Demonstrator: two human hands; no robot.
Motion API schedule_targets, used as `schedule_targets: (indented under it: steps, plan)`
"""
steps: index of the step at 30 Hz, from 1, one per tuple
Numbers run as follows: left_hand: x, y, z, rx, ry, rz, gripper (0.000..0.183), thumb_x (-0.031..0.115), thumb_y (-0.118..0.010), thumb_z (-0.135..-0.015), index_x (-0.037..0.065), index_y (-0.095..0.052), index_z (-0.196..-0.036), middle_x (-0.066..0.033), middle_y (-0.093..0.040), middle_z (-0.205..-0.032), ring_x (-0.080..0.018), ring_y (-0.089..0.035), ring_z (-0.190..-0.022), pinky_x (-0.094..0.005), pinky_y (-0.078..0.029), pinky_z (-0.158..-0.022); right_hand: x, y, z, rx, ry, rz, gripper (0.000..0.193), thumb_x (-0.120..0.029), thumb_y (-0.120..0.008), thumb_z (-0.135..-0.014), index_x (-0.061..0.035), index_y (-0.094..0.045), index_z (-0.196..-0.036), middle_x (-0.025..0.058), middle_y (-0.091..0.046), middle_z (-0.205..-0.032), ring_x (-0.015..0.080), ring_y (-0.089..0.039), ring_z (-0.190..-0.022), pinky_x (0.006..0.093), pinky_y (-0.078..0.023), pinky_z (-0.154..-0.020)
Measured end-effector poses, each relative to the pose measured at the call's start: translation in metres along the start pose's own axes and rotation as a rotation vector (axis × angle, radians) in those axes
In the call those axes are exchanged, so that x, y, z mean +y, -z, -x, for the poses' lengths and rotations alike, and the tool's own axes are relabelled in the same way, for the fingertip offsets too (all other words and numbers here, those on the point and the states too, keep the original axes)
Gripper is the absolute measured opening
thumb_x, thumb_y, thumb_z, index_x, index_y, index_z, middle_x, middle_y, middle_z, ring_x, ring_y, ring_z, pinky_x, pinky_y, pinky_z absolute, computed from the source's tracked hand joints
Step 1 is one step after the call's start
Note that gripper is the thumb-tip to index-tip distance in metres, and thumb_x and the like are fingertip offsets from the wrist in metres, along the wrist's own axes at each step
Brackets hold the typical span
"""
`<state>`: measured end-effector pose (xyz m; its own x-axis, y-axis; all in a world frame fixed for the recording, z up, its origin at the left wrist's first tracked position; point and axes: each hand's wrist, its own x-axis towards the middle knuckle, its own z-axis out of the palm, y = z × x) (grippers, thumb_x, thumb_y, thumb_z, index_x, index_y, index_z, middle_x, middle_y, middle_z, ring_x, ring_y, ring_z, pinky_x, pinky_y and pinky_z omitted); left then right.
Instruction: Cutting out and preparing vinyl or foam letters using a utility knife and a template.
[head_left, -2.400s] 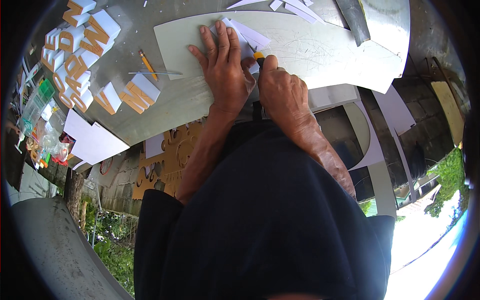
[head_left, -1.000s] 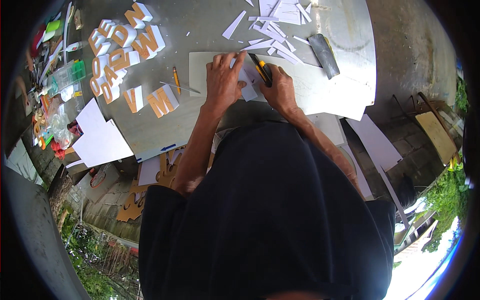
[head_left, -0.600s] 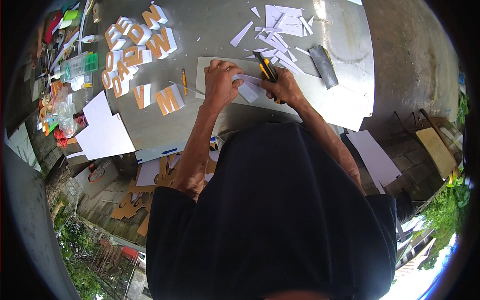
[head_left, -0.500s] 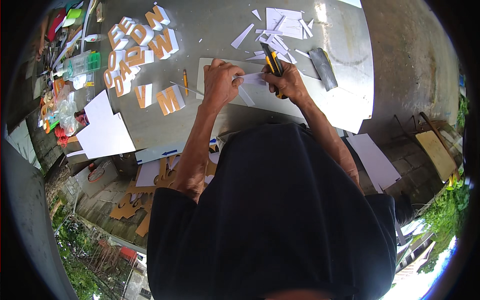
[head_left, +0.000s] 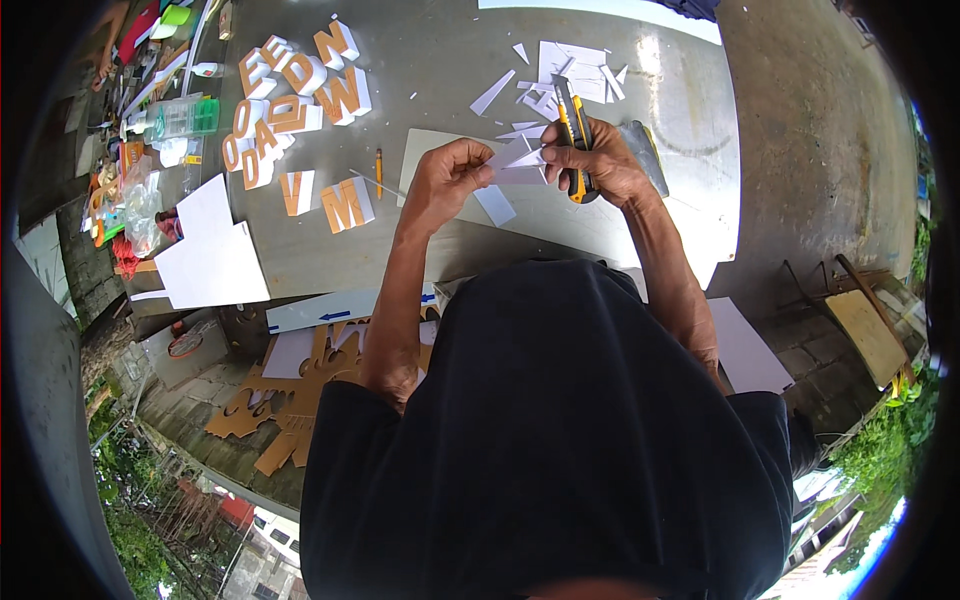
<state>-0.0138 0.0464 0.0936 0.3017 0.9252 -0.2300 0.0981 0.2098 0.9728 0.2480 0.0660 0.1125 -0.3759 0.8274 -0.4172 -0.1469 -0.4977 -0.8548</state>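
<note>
My left hand (head_left: 452, 182) pinches the left end of a small white folded piece (head_left: 520, 172), which looks like card or thin foam board bent into an angled shape. At its other end, the fingertips of my right hand (head_left: 608, 168) touch it. That same hand also grips a yellow-and-black utility knife (head_left: 575, 130), its upper end pointing away from me. Below the folded piece lies a loose white strip (head_left: 494, 206) on a grey board (head_left: 425, 150). White offcuts (head_left: 492, 92) are scattered beyond my right hand.
Brown-faced letters with white sides (head_left: 300, 72) stand in a group at the left. A pencil (head_left: 379, 172) lies near my left hand. A dark block (head_left: 648, 160) is partly behind my right hand. A white sheet (head_left: 210, 255) and cluttered supplies (head_left: 180, 120) occupy the left side.
Both hands have come slightly nearer to me and lifted the white piece, which now shows a bent, angled shape. The knife has shifted right with my right hand.
</note>
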Motion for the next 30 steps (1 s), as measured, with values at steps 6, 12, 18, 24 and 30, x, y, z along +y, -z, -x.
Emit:
schedule_targets:
  steps: [6,12,18,24,30]
  plan:
    - [0.007,-0.005,0.02,0.02,0.085,0.038,0.016,-0.001,-0.07,-0.09,-0.006,-0.07,-0.105,-0.009,-0.073,-0.091,-0.0128,-0.068,-0.083,-0.0275,-0.055,-0.079,0.009,0.0,-0.007,0.118,0.089,0.036,0.016,-0.006,-0.077,-0.087,-0.0021,-0.068,-0.1,0.0051,-0.068,-0.077,0.0123,-0.064,-0.059,0.0267,-0.054,-0.054]
    - [0.009,-0.004,0.05,0.349,0.184,0.147,0.018,0.002,-0.073,-0.089,-0.005,-0.071,-0.106,-0.0094,-0.073,-0.089,-0.0136,-0.067,-0.075,-0.0275,-0.055,-0.075,-0.004,0.03,-0.017,0.318,0.08,0.47,0.018,-0.016,-0.072,-0.088,-0.0013,-0.069,-0.097,0.0063,-0.069,-0.071,0.0115,-0.062,-0.055,0.0275,-0.052,-0.051]
    - [0.001,-0.007,0.064,0.523,0.134,0.294,0.019,0.003,-0.076,-0.09,-0.006,-0.071,-0.106,-0.0114,-0.074,-0.09,-0.0163,-0.07,-0.075,-0.0284,-0.059,-0.073,0.011,0.008,-0.008,0.299,-0.145,0.832,0.039,-0.032,-0.076,-0.091,-0.0009,-0.063,-0.109,0.0096,-0.065,-0.067,0.0176,-0.063,-0.053,0.0345,-0.054,-0.054]
    - [-0.004,-0.012,0.066,0.549,0.147,0.328,0.019,0.002,-0.074,-0.091,-0.007,-0.07,-0.107,-0.0129,-0.074,-0.092,-0.0182,-0.072,-0.077,-0.0301,-0.061,-0.074,0.084,0.001,0.002,0.367,0.426,1.42,0.036,-0.02,-0.067,-0.096,-0.002,-0.061,-0.126,0.0224,-0.059,-0.115,0.0414,-0.06,-0.101,0.0488,-0.05,-0.087]
    - [-0.028,-0.033,0.062,0.484,0.18,0.589,0.02,0.004,-0.066,-0.098,-0.008,-0.066,-0.114,-0.0142,-0.073,-0.099,-0.0191,-0.072,-0.079,-0.0319,-0.061,-0.076,0.048,-0.038,0.014,0.013,0.124,0.352,0.04,-0.024,-0.072,-0.097,0.0,-0.064,-0.127,0.0105,-0.073,-0.096,0.0175,-0.066,-0.078,0.0314,-0.053,-0.074]
